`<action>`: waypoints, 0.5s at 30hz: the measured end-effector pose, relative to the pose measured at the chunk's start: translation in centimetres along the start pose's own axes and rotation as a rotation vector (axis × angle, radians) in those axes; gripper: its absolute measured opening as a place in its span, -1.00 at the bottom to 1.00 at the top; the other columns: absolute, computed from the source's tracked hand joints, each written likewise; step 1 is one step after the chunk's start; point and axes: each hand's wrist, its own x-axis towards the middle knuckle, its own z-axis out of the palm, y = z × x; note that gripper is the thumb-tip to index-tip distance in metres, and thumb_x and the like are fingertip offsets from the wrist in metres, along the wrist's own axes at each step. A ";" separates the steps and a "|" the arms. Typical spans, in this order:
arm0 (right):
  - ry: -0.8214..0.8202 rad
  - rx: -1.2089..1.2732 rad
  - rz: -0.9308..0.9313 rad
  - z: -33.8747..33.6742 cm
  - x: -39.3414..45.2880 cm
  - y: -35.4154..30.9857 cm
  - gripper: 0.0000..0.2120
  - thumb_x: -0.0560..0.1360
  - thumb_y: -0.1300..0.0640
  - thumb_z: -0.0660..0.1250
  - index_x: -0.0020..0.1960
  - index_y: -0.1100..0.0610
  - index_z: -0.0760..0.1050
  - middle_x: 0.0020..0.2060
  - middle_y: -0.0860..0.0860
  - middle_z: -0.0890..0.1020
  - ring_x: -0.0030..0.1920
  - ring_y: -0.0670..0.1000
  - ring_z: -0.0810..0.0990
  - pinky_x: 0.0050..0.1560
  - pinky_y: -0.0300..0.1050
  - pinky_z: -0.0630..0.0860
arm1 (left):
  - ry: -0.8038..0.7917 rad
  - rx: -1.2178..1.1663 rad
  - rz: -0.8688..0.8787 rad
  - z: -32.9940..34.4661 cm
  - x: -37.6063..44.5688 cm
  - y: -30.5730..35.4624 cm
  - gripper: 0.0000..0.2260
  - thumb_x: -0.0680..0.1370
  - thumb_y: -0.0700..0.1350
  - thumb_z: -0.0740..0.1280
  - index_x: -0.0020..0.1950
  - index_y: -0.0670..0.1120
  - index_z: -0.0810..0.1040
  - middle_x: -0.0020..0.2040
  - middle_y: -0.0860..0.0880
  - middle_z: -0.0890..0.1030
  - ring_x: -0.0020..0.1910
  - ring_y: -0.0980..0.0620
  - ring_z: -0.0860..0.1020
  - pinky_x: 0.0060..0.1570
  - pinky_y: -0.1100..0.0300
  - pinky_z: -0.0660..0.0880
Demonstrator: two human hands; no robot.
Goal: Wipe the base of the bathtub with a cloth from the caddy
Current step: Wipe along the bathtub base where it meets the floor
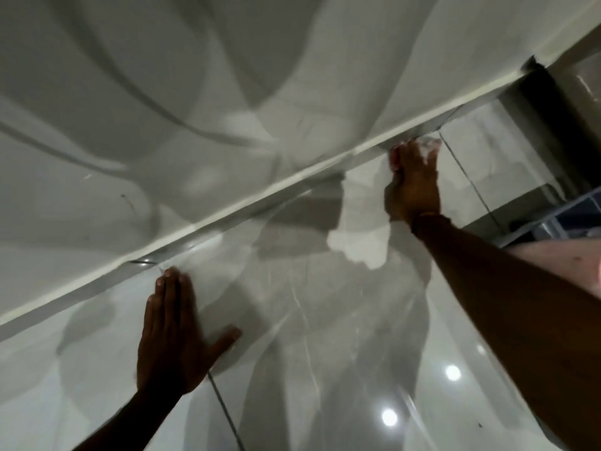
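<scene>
The white bathtub wall [195,92] fills the upper left. Its base strip [247,203] runs diagonally from lower left to upper right, where it meets the glossy floor tiles. My right hand [413,187] reaches to the strip and presses a small pale cloth [428,147] against it with the fingertips. The cloth is blurred and mostly hidden by the fingers. My left hand [172,333] lies flat on the floor tile just below the strip, fingers together, thumb spread, holding nothing.
The shiny grey floor tiles [325,336] reflect ceiling lights and carry dark grout lines. A white and blue caddy-like container [572,219] sits at the right edge. Behind it is a dark wall corner [540,92]. A pale knee [572,265] shows at the right.
</scene>
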 end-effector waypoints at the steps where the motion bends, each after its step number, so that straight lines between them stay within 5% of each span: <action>1: 0.005 0.019 0.040 -0.6 1.4 1.1 -0.64 0.30 0.49 0.08 0.00 0.23 0.44 0.06 0.24 0.53 0.30 0.29 0.48 0.71 0.23 0.01 | -0.004 0.002 -0.006 0.1 0.1 -0.1 0.19 0.41 0.60 0.14 0.73 -0.17 -0.16 0.73 -0.11 -0.25 0.72 -0.08 -0.23 0.67 0.04 -0.20; 5: -0.057 -0.074 0.107 -1.4 4.7 3.8 -0.70 0.47 0.42 0.12 0.16 0.26 0.44 0.36 0.25 0.47 0.56 0.30 0.29 0.71 0.30 -0.14 | 0.005 0.015 -0.003 0.4 0.2 0.0 0.19 0.41 0.60 0.17 0.72 -0.21 -0.10 0.74 -0.21 -0.09 0.73 -0.23 -0.05 0.66 0.01 -0.18; 8: -0.022 -0.072 0.096 0.0 2.3 1.0 -0.45 0.54 0.38 0.12 0.54 0.31 0.31 0.62 0.24 0.27 0.68 0.29 0.10 0.72 0.23 -0.16 | -0.003 0.008 0.001 0.0 0.3 0.0 0.19 0.42 0.58 0.19 0.72 -0.21 -0.11 0.74 -0.24 -0.08 0.73 -0.22 -0.08 0.67 0.02 -0.18; 15: -0.192 -0.016 -0.137 5.9 -10.0 -11.1 -0.33 0.59 0.24 0.05 0.69 0.04 0.09 0.71 0.09 0.08 0.72 0.25 -0.06 0.70 0.14 -0.07 | -0.003 -0.007 0.021 -0.7 0.0 0.5 0.17 0.45 0.60 0.14 0.72 -0.23 -0.11 0.74 -0.26 -0.06 0.73 -0.25 -0.05 0.69 -0.09 -0.05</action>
